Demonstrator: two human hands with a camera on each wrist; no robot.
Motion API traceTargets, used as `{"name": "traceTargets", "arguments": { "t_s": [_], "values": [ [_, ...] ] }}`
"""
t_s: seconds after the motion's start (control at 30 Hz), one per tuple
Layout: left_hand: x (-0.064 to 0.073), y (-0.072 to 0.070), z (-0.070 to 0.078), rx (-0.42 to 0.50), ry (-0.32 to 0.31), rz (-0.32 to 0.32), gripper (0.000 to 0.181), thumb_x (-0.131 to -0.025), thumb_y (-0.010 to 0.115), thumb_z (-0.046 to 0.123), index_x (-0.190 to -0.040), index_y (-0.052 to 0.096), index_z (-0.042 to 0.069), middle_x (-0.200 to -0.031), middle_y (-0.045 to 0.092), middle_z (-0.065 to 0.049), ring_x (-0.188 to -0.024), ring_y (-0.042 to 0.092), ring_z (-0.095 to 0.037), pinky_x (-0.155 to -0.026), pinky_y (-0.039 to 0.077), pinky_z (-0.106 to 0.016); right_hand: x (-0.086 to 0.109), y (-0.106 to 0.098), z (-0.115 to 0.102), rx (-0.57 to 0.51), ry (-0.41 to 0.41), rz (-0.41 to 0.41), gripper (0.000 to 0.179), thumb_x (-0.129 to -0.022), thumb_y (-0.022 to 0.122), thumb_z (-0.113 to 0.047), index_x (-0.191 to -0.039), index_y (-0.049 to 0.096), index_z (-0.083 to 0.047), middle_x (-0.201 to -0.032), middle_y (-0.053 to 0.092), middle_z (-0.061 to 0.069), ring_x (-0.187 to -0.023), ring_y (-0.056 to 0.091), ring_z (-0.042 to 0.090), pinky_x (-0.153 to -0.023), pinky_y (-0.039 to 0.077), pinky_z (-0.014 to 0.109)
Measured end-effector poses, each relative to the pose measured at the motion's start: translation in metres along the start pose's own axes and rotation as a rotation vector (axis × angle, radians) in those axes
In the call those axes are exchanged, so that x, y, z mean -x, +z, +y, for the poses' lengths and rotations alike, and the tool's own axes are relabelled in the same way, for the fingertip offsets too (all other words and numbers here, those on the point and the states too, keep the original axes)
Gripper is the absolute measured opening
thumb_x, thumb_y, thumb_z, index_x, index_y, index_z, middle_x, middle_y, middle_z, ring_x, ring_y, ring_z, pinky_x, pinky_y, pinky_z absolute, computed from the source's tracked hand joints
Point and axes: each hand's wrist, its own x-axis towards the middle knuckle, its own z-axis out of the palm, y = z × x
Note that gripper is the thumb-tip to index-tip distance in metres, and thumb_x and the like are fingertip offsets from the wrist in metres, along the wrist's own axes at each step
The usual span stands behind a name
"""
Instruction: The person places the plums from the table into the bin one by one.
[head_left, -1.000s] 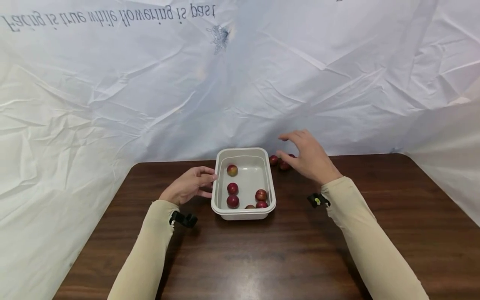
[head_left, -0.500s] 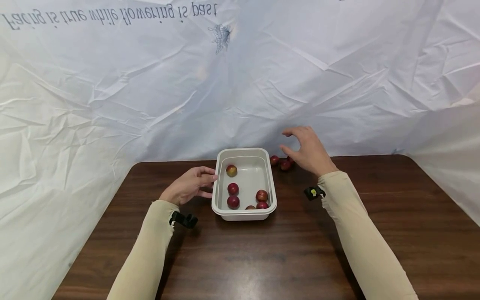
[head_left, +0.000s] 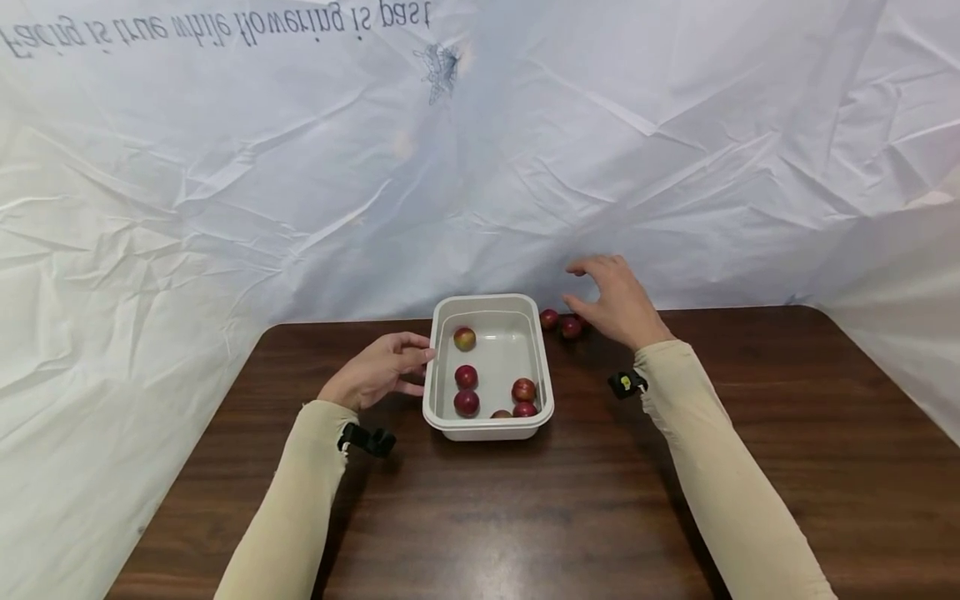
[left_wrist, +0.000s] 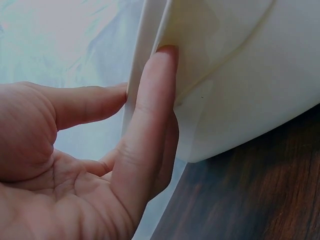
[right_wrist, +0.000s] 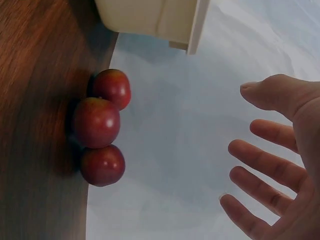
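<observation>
A white plastic tub (head_left: 491,350) stands on the table with several red and yellowish plums (head_left: 466,403) lying in it. At its left side is my left hand (head_left: 382,367); in the left wrist view its thumb and fingers (left_wrist: 157,100) pinch the tub's rim (left_wrist: 145,55). Over the table's far edge hovers my right hand (head_left: 618,304), fingers spread and loosely bent, holding nothing. Below it, right of the tub, 3 more plums (right_wrist: 96,122) sit close together, partly covered by the hand in the head view. The right wrist view shows the thumb apart from the fruit.
The dark brown wooden table (head_left: 487,517) ends just behind the tub and loose plums. A wrinkled white sheet (head_left: 480,167) with printed lettering hangs behind and at the sides. A black strap mount is on each wrist.
My right hand has drawn slightly back and to the right, lifting a little, then stayed nearly still above the loose plums. My left hand and the tub have not visibly moved.
</observation>
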Motion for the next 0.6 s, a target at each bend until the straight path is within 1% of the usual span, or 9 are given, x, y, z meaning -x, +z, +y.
{"name": "traceTargets", "arguments": {
  "t_s": [0.07, 0.17, 0.33, 0.5, 0.6],
  "values": [
    [0.0, 0.0, 0.001, 0.007, 0.0, 0.003, 0.045, -0.105, 0.059, 0.02, -0.141, 0.043, -0.003, -0.133, 0.058, -0.025, -0.111, 0.065, -0.03, -0.085, 0.064, -0.044, 0.0, 0.001, 0.002, 0.008, 0.001, -0.016, 0.043, -0.092, 0.077, -0.021, -0.129, 0.065, -0.003, -0.133, 0.064, 0.017, -0.123, 0.051, 0.038, -0.104, 0.045, 0.053],
    [0.001, 0.0, 0.002, 0.017, -0.002, 0.004, 0.044, -0.105, 0.058, 0.018, -0.14, 0.043, -0.003, -0.133, 0.057, -0.025, -0.109, 0.065, -0.028, -0.084, 0.064, -0.043, 0.0, 0.002, 0.005, 0.008, 0.013, -0.047, 0.042, -0.093, 0.075, -0.02, -0.13, 0.065, -0.003, -0.136, 0.063, 0.017, -0.127, 0.049, 0.038, -0.107, 0.044, 0.054],
    [0.0, -0.001, 0.002, 0.017, 0.005, -0.003, 0.044, -0.105, 0.058, 0.019, -0.14, 0.043, -0.003, -0.129, 0.059, -0.023, -0.105, 0.066, -0.026, -0.085, 0.064, -0.044, 0.002, 0.001, 0.014, -0.001, 0.031, -0.095, 0.042, -0.094, 0.072, -0.017, -0.133, 0.063, -0.003, -0.139, 0.06, 0.017, -0.13, 0.046, 0.038, -0.111, 0.04, 0.055],
    [0.0, -0.001, 0.002, 0.009, 0.002, -0.001, 0.046, -0.105, 0.059, 0.021, -0.14, 0.043, -0.003, -0.125, 0.061, -0.018, -0.106, 0.067, -0.025, -0.086, 0.063, -0.044, 0.004, 0.002, 0.023, 0.015, 0.018, -0.14, 0.042, -0.095, 0.072, -0.017, -0.133, 0.062, -0.002, -0.14, 0.06, 0.019, -0.134, 0.045, 0.04, -0.114, 0.037, 0.056],
    [0.0, -0.001, 0.001, 0.006, 0.0, -0.003, 0.046, -0.105, 0.059, 0.021, -0.141, 0.043, -0.003, -0.126, 0.061, -0.019, -0.107, 0.067, -0.025, -0.086, 0.063, -0.044, 0.007, 0.004, 0.027, 0.029, 0.003, -0.17, 0.043, -0.094, 0.072, -0.015, -0.133, 0.062, -0.002, -0.141, 0.059, 0.02, -0.135, 0.044, 0.042, -0.115, 0.035, 0.057]
  ]
}}
